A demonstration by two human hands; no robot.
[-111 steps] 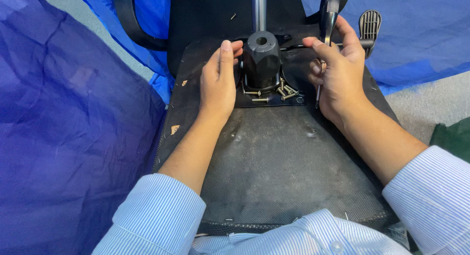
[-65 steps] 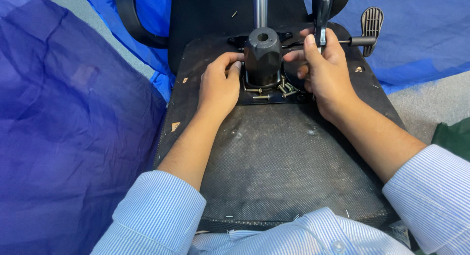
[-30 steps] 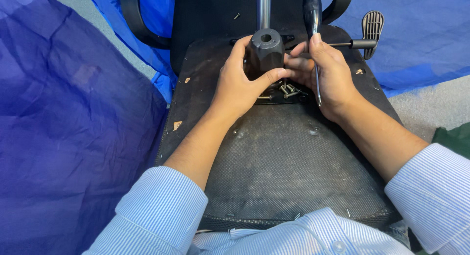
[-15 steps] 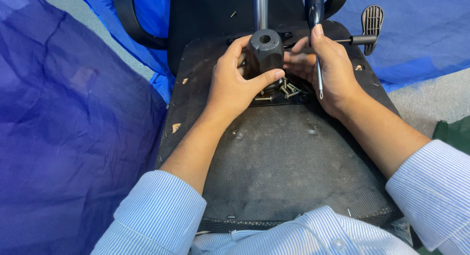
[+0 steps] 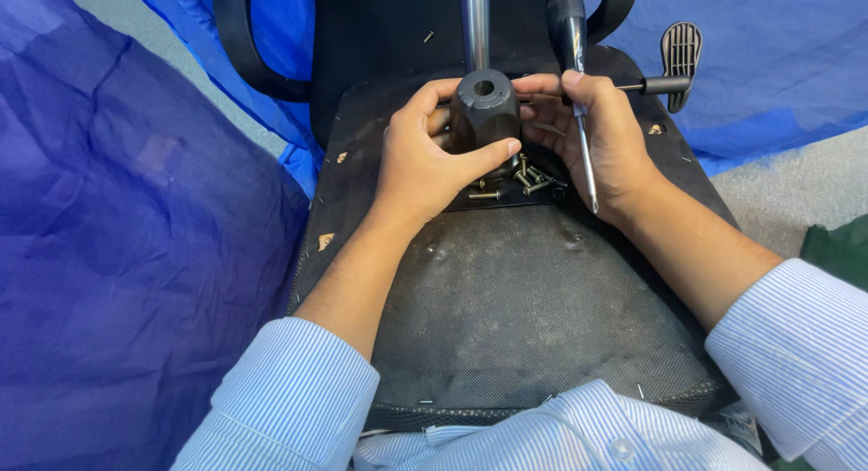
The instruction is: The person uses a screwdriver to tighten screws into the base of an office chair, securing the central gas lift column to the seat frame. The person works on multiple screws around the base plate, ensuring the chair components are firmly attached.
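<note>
While I watch through the head camera, I log the following items.

Item one: upturned office chair seat [image 5: 524,317], black, rough underside facing up, filling the middle of the frame from the bottom edge to the upper centre.

Item two: black mechanism housing [image 5: 485,111], blocky with a round hole on top, standing on the seat underside at upper centre. A bright metal column [image 5: 474,23] rises just behind it to the top edge.

Item three: left hand [image 5: 425,159], wrapped around the housing from the left of the frame, thumb across its near face and fingers curled behind it; closed on the housing.

Item four: right hand [image 5: 601,141], to the right of the housing, its fingertips touching the housing's upper right side. It also grips a screwdriver [image 5: 579,91], black handle pointing to the top edge, thin metal shaft running down across the palm toward the wrist.

Item five: loose screws [image 5: 529,177], a small brass-coloured cluster lying on the dark plate at the foot of the housing, between the two hands.

Item six: chair lever [image 5: 674,69], black ribbed paddle on a short rod, upper right, just beyond the right hand.

Item seven: black armrest loop [image 5: 240,51], upper left.

Item eight: blue cloth [image 5: 127,236], crumpled, covering the left of the frame and spread again at upper right.

Item nine: striped light-blue shirt sleeves [image 5: 289,390] along the bottom edge.
</note>
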